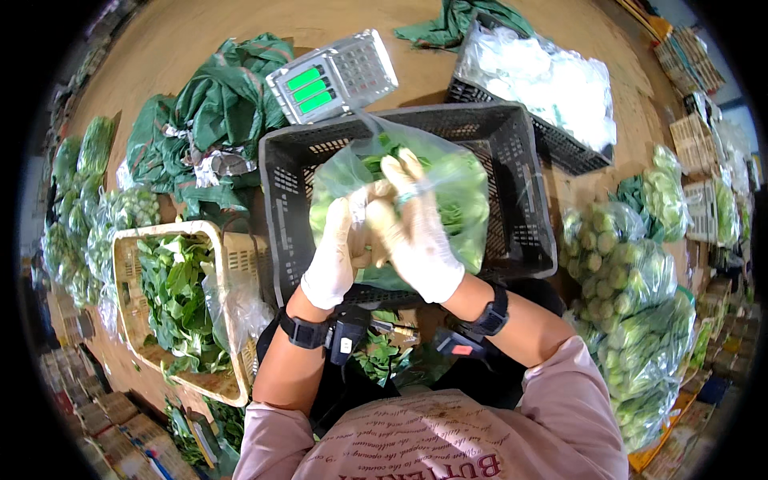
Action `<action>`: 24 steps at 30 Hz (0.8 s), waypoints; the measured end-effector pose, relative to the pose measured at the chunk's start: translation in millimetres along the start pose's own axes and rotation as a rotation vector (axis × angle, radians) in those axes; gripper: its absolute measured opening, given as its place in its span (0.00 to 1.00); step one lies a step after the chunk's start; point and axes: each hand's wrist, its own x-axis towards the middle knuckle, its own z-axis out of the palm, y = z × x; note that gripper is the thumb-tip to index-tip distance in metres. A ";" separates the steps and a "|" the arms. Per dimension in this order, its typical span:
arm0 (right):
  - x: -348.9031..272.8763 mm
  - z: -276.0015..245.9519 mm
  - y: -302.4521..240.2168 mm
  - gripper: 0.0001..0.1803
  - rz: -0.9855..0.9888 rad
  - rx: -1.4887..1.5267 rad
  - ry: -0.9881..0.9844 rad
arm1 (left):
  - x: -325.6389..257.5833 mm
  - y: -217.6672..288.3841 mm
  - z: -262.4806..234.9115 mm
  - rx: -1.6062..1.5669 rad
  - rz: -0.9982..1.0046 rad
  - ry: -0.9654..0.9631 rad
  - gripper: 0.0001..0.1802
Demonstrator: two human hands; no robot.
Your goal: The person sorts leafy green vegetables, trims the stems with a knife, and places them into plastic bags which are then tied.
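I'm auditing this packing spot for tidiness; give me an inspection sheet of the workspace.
Surface: brown floor, with crates and sacks standing on it.
Job's things: clear bag of leafy greens in a black crate; scale just beyond.
Clutter: green sacks, yellowish crate of greens at left, bagged vegetables at right.
Hands: left hand and right hand, white-gloved, together over the bag; exact grip unclear.
Cables: nothing seen.
Surroundings: stacked goods near the picture's edges, indistinct.
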 end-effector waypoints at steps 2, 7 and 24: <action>-5.9 -2.0 -12.8 0.44 -0.164 -0.615 -0.267 | 0.1 -18.7 -7.7 -0.173 -0.016 -0.112 0.47; 35.1 -33.5 5.1 0.44 -0.478 -0.344 -0.773 | 4.2 -10.1 -29.1 0.046 -0.437 -0.491 0.33; 42.7 -108.9 82.0 0.22 0.694 0.026 -1.039 | 43.5 -35.7 -75.2 0.560 -0.154 0.119 0.22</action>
